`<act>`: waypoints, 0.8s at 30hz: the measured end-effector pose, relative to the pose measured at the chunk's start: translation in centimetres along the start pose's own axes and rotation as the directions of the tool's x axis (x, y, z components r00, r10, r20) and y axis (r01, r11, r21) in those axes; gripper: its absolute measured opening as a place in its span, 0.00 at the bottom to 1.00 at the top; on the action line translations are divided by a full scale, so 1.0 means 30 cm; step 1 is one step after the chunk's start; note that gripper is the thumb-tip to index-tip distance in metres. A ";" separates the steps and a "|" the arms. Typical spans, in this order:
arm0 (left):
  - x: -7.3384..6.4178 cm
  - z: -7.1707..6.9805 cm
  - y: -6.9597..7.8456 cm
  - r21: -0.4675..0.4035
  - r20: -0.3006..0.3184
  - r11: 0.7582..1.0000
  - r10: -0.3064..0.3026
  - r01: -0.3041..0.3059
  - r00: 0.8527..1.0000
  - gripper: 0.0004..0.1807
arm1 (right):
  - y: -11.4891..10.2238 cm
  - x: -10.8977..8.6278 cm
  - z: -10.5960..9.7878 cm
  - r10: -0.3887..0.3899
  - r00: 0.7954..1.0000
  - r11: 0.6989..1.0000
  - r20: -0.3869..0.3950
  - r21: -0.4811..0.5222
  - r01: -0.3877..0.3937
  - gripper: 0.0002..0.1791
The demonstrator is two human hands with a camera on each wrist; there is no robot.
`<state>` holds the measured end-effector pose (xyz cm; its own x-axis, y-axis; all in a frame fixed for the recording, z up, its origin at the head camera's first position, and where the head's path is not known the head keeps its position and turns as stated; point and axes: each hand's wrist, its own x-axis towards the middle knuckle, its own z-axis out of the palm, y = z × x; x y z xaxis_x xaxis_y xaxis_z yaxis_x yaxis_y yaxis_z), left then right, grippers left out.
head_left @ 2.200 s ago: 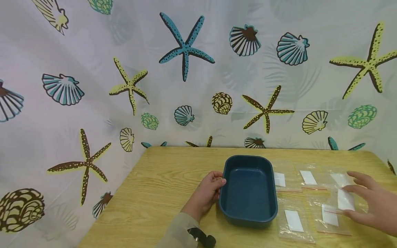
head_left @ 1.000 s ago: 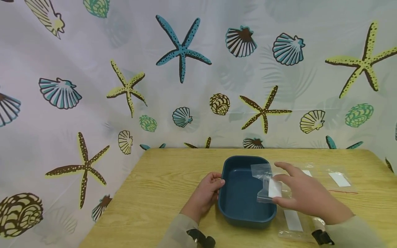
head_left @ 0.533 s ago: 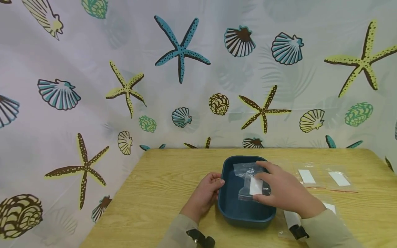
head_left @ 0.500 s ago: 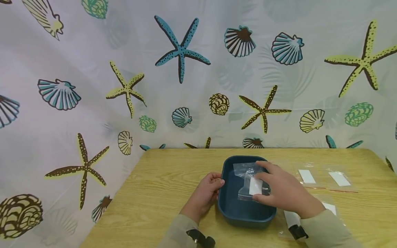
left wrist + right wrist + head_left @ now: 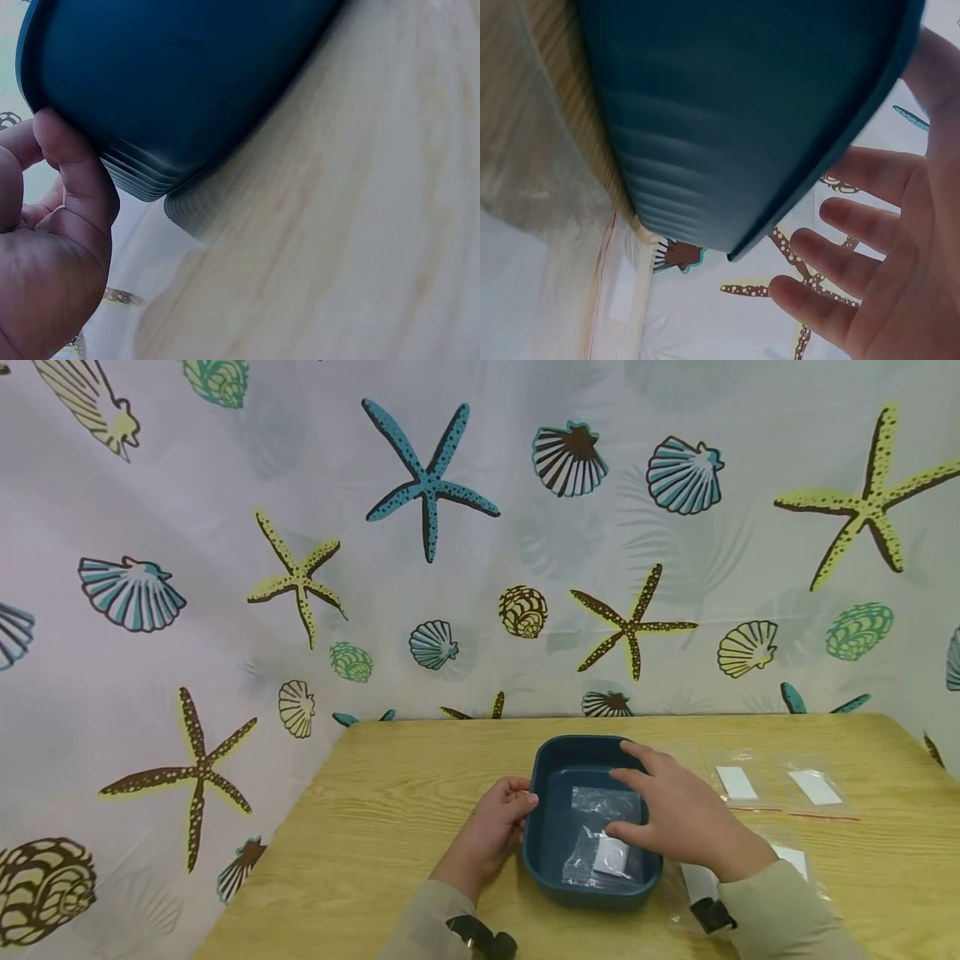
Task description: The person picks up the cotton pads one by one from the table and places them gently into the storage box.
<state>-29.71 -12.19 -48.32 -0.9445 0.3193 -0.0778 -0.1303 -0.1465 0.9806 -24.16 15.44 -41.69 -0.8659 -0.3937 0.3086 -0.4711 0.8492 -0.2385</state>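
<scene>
A dark blue rectangular bin (image 5: 551,835) stands on the wooden table. My left hand (image 5: 487,831) grips its left rim; the left wrist view shows the thumb on the rim of the bin (image 5: 172,75) and fingers behind it. Inside the bin lies a crumpled clear zip bag (image 5: 611,855) with a white piece in it. Over the bin's right side hovers my right hand (image 5: 686,814), fingers spread and holding nothing. In the right wrist view, the fingers of the right hand (image 5: 900,262) extend past the rim.
To the right of the bin, several clear zip bags with white pieces lie flat, among them one at the back (image 5: 738,783) and one farther right (image 5: 815,787). The right forearm partly covers a front bag (image 5: 699,883). A patterned curtain (image 5: 480,677) hangs behind the table (image 5: 360,827).
My right hand brought a zip bag from the right, over the bin, and let it go; it now lies on the bin's floor. The left hand has kept its grip on the rim.
</scene>
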 end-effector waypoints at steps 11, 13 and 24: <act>-0.013 -0.007 -0.004 0.013 -0.017 1.000 -0.021 0.021 1.000 0.21 | 0.020 -0.012 -0.006 0.000 1.000 1.000 0.021 0.012 -0.001 0.42; -0.013 -0.008 -0.005 0.017 -0.018 1.000 -0.023 0.023 1.000 0.21 | 0.023 -0.014 -0.011 -0.001 1.000 1.000 0.025 0.014 0.000 0.43; -0.005 -0.004 0.003 -0.003 0.009 1.000 -0.002 0.002 1.000 0.21 | 0.053 -0.029 -0.048 0.014 1.000 0.999 0.006 0.033 -0.014 0.40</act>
<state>-29.61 -12.35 -48.23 -0.9414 0.3281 -0.0779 -0.1328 -0.1484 0.9800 -23.91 17.62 -41.02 -0.8733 -0.3838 0.2999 -0.4641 0.8427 -0.2730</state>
